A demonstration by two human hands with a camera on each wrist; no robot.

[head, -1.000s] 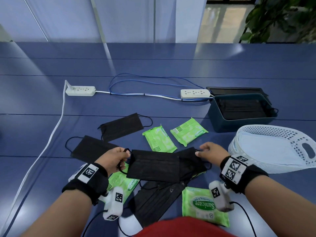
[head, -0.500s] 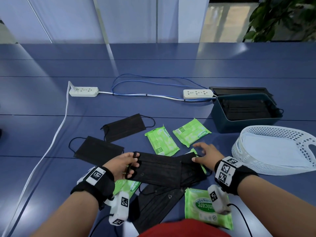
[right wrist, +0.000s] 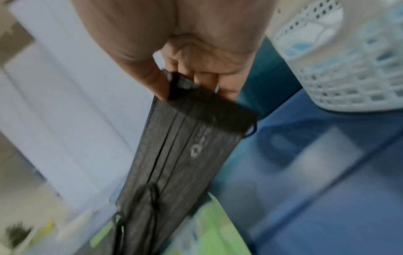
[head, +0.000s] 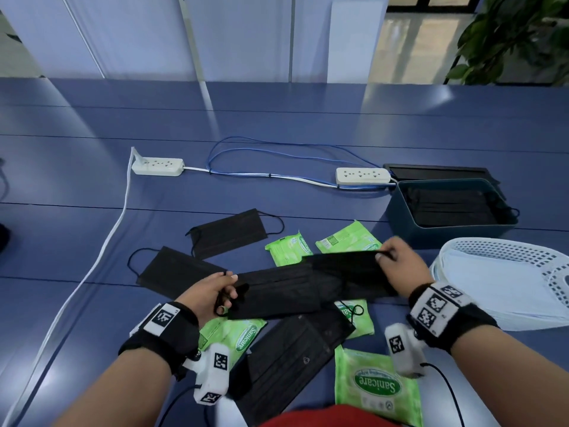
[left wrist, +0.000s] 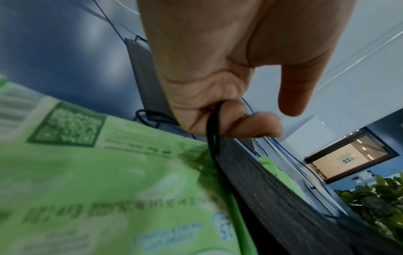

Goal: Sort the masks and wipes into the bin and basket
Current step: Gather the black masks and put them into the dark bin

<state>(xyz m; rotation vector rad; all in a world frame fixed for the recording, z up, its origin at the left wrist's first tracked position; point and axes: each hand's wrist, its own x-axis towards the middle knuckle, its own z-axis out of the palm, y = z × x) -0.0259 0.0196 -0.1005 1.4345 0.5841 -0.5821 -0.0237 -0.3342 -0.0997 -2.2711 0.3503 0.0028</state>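
Note:
My left hand (head: 229,292) grips the ear loop (left wrist: 214,124) of one black mask (head: 274,295) that lies low over the pile. My right hand (head: 383,255) pinches the end of a second black mask (head: 348,272), raised above the table; the right wrist view shows thumb and fingers on that mask (right wrist: 185,146). Three more black masks (head: 228,232) lie loose on the table. Several green wipe packs (head: 374,386) lie among them. The dark teal bin (head: 400,217) at the right holds black masks. The white basket (head: 492,251) stands in front of it.
Two white power strips (head: 158,166) with white and blue cables (head: 277,149) lie across the table behind the pile. A black lid (head: 437,172) lies behind the bin. A potted plant (head: 523,35) stands at the far right corner.
The two overlapping masks have come apart. My right hand has lifted its mask up and to the right, toward the bin. My left hand keeps hold of the other mask's ear loop.

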